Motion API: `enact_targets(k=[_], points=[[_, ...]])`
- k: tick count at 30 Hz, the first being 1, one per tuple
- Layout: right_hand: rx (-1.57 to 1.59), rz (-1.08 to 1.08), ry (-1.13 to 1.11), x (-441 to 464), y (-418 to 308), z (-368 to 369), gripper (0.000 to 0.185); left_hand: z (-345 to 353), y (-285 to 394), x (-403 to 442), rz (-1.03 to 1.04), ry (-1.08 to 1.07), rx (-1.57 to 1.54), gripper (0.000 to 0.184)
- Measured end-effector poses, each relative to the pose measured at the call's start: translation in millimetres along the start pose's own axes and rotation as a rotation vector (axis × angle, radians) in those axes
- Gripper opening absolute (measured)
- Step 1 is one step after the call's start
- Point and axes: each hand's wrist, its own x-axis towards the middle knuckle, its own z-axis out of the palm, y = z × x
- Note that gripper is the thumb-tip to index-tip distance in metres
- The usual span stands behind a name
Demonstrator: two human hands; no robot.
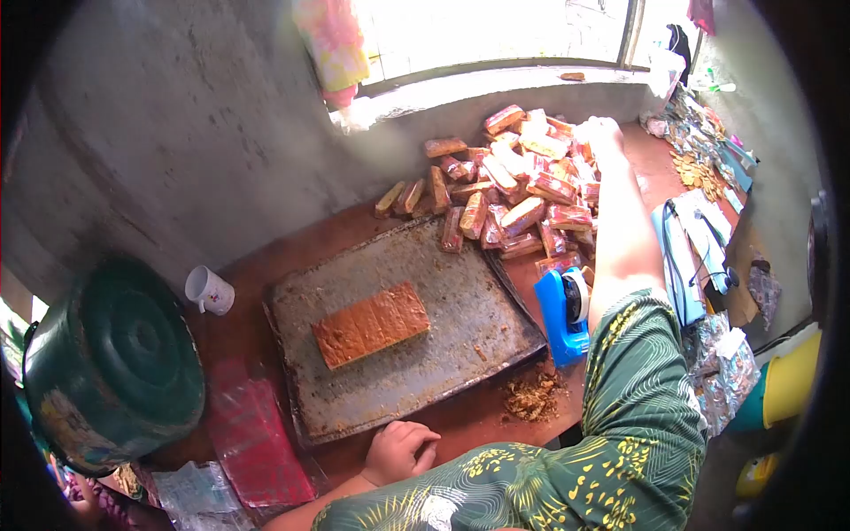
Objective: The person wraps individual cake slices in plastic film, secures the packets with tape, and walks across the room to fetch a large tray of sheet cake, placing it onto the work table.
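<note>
My right hand [602,137] reaches to the far right edge of a heap of wrapped cake bars [522,177]. Its fingers are washed out by light, and whether it holds a bar cannot be made out. Near the table's front edge, my left hand [403,450] rests with curled fingers beside the metal tray [452,354]; nothing shows in it, though its palm is hidden. A brown slab of cake [372,326] lies on the tray. Between the tray and my right forearm stands a blue tape dispenser [560,327].
At left are a green lidded bucket [115,354], a white mug [210,290] and red plastic sheets [261,438]. Crumbs [531,396] lie by the tray's right corner. A light-blue device with cords [686,257] and wrappers [717,363] are at right, before a yellow container [791,379].
</note>
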Motion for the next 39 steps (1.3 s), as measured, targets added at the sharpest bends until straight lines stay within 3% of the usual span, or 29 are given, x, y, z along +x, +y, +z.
enact_targets(k=[1, 5, 6, 9, 12, 13, 15, 17, 19, 21, 22, 23, 26, 31, 34, 39], points=[[0.406, 0.156, 0.103, -25, -22, -21, 0.027, 0, 2, -1, 0.001, 0.003, 0.012, 0.012], [0.612, 0.072, 0.053, -52, -47, -69, 0.029, -4, 9, 3, 0.011, 0.017, 0.026, 0.009], [0.626, -0.007, 0.038, -56, -47, -76, 0.025, -4, 9, 2, 0.013, 0.026, 0.021, 0.009], [0.589, 0.065, -0.052, -138, -133, -119, 0.021, -6, 12, 2, 0.014, 0.053, -0.040, 0.011], [0.604, -0.139, -0.312, -208, -172, -134, 0.016, -3, 12, 0, -0.003, 0.092, -0.106, 0.011], [0.597, -0.209, -0.406, -238, -191, -140, 0.015, -3, 10, -2, -0.053, 0.017, -0.094, 0.017], [0.587, -0.279, -0.529, -306, -229, -147, 0.011, 17, 12, -1, -0.234, 0.034, -0.714, 0.035], [0.740, -0.315, -0.813, -359, -230, -132, 0.005, -3, 48, 7, -0.450, -0.142, -1.364, 0.059], [0.366, -0.647, -0.764, -418, -265, -145, 0.004, -23, 74, 7, -0.457, -0.242, -1.781, 0.073], [0.255, -0.692, -0.994, -458, -273, -152, 0.009, -22, 68, 1, -0.386, -0.210, -1.906, 0.071], [0.264, -0.663, -1.065, -476, -284, -161, 0.009, -23, 76, -1, -0.493, -0.028, -1.845, 0.063], [0.350, -0.785, -1.030, -489, -281, -156, 0.009, -21, 70, -7, -0.493, -0.007, -1.839, 0.059], [0.338, -0.790, -1.013, -512, -284, -158, 0.009, -17, 55, -28, -0.489, 0.019, -1.875, 0.045], [0.396, -0.890, -0.801, -538, -265, -127, 0.016, -17, 73, -58, -0.466, 0.030, -1.685, 0.039], [0.405, -0.833, -0.756, -560, -256, -117, 0.025, -14, 77, -69, -0.466, 0.130, -1.593, 0.036], [0.362, -0.684, -0.458, -567, -239, -109, 0.039, -11, 73, -86, -0.312, 0.047, -1.590, 0.044]])
